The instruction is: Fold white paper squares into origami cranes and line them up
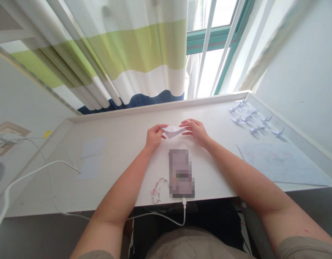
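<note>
A folded white paper piece (173,131), triangular and partly opened, is held just above the white desk (122,144) between both hands. My left hand (154,136) pinches its left corner with thumb and fingers closed. My right hand (196,130) grips its right end, fingers curled over the edge. Several small folded paper cranes (252,120) stand in a cluster at the desk's far right.
A phone (181,173) lies below my hands with a white cable (166,217) running off the front edge. Two blank paper squares (91,156) lie at the left. A lined printed sheet (281,162) lies at the right. A small beaded charm (156,189) rests near the front edge.
</note>
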Available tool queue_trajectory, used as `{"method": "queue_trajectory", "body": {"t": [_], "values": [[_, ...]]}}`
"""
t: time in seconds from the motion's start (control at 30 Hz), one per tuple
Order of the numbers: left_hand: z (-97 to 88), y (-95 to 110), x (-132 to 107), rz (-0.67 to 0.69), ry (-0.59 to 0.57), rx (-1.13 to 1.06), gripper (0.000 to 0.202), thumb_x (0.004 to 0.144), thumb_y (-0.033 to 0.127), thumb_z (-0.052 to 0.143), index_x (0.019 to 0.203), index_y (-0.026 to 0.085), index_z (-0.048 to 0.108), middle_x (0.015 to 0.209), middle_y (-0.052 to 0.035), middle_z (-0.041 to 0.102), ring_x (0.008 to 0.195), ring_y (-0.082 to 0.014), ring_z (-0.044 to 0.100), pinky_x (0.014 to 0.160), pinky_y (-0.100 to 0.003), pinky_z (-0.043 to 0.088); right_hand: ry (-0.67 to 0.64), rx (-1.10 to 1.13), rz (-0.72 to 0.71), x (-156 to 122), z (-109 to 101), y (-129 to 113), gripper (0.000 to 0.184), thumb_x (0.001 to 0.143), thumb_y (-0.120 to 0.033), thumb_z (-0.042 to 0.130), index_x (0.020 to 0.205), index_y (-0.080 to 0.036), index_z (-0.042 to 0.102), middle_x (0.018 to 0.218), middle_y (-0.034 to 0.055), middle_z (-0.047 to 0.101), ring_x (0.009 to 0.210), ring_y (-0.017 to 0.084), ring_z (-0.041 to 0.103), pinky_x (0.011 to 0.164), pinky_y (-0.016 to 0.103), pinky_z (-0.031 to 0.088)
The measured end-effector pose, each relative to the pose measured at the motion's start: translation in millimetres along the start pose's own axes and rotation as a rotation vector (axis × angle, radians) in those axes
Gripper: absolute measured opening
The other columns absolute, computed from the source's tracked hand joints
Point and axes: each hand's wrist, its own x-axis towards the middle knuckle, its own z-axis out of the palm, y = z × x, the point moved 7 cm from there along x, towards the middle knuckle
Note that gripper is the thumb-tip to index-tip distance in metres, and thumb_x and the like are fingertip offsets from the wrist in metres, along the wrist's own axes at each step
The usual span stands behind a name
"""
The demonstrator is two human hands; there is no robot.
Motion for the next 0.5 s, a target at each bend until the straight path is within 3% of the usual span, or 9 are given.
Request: {"method": "queue_trajectory", "body": {"t": [0.1, 0.2, 0.27, 0.4, 0.5], "values": [[-1.5, 11, -2, 0.151, 0.024, 0.065, 0.013, 0.081, 0.026, 0.077, 0.090, 0.025, 0.086, 0.126, -0.0084, 0.077, 0.112, -0.0242, 0.069, 0.076, -0.029, 0.056, -0.007, -0.052, -0.021, -1, -1, -3, 0.042, 0.084, -0.062, 0.082, 0.101, -0.025, 0.078, 0.101, 0.0071, 0.079, 0.086, 0.021, 0.075, 0.064, 0.030, 0.065], [-2.4, 17, -4, 0.244, 0.040, 0.067, 0.014, 0.081, 0.022, 0.080, 0.091, 0.027, 0.088, 0.134, -0.0078, 0.069, 0.122, -0.0235, 0.065, 0.093, -0.032, 0.056, -0.092, -0.062, 0.025, -2, 4, -1, 0.057, 0.079, -0.068, 0.087, 0.114, -0.024, 0.075, 0.084, 0.0018, 0.076, 0.063, 0.016, 0.073, 0.059, 0.030, 0.063], [-3.1, 16, -3, 0.244, 0.052, 0.056, 0.013, 0.080, 0.023, 0.082, 0.091, 0.028, 0.088, 0.130, -0.0079, 0.067, 0.117, -0.0221, 0.064, 0.093, -0.032, 0.055, -0.139, -0.042, 0.042, -4, 7, 0, 0.067, 0.075, -0.068, 0.090, 0.122, -0.024, 0.072, 0.075, -0.0009, 0.075, 0.057, 0.016, 0.072, 0.061, 0.031, 0.063], [-0.5, 11, -2, 0.176, 0.004, 0.014, 0.024, 0.072, 0.020, 0.079, 0.094, 0.027, 0.088, 0.118, -0.0071, 0.071, 0.104, -0.0210, 0.066, 0.080, -0.030, 0.055, -0.115, 0.015, -0.056, -4, 7, -6, 0.077, 0.064, -0.061, 0.099, 0.125, -0.026, 0.070, 0.077, -0.0018, 0.079, 0.067, 0.018, 0.075, 0.075, 0.036, 0.065], [3.6, 7, -2, 0.095, -0.063, -0.057, 0.034, 0.070, 0.022, 0.076, 0.102, 0.023, 0.087, 0.096, -0.0049, 0.076, 0.089, -0.0197, 0.067, 0.081, -0.033, 0.056, -0.084, 0.010, -0.108, -4, 5, -8, 0.077, 0.063, -0.059, 0.099, 0.126, -0.025, 0.071, 0.080, -0.0009, 0.080, 0.069, 0.018, 0.074, 0.076, 0.037, 0.063]]}}
